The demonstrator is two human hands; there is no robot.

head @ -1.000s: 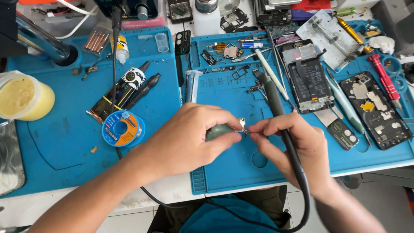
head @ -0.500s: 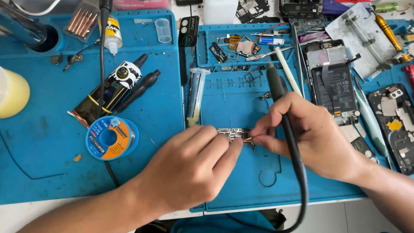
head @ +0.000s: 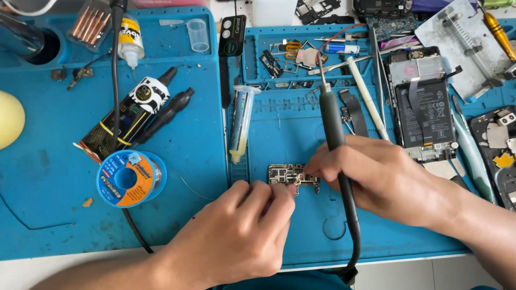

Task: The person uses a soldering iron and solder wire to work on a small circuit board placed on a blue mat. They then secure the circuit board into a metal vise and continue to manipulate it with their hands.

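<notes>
Blue silicone mats (head: 161, 215) cover the bench, and on the right-hand mat, near its middle, lies a small phone circuit board (head: 287, 176), flat and bare of its housing; the left hand (head: 236, 236) comes in from below, its fingertips (head: 290, 189) pressed on the board's lower edge to pin it, the grip half curled and grasping nothing apart from that hold; the right hand (head: 376, 177) is clenched round a dark soldering iron (head: 332, 123) held like a pen, handle rising away from the person and its cable looping down off the bench edge; the tip itself is hidden behind the fingers, so whether it touches the board cannot be told.

The step in hand looks to be fine rework on the board's right end (soldering or lifting a small part, by my judgement); the next move would call for a steady left-hand hold so the board cannot skate, and a light, brief touch of the tip, since the parts are tiny and crowded.

Around them: a flux syringe (head: 241, 124) just above and left of the board; a spool of solder wire (head: 130, 179) well to the left; a black tube of adhesive (head: 129, 115) above the spool; an opened phone (head: 424, 107) to the right with its battery showing.
</notes>
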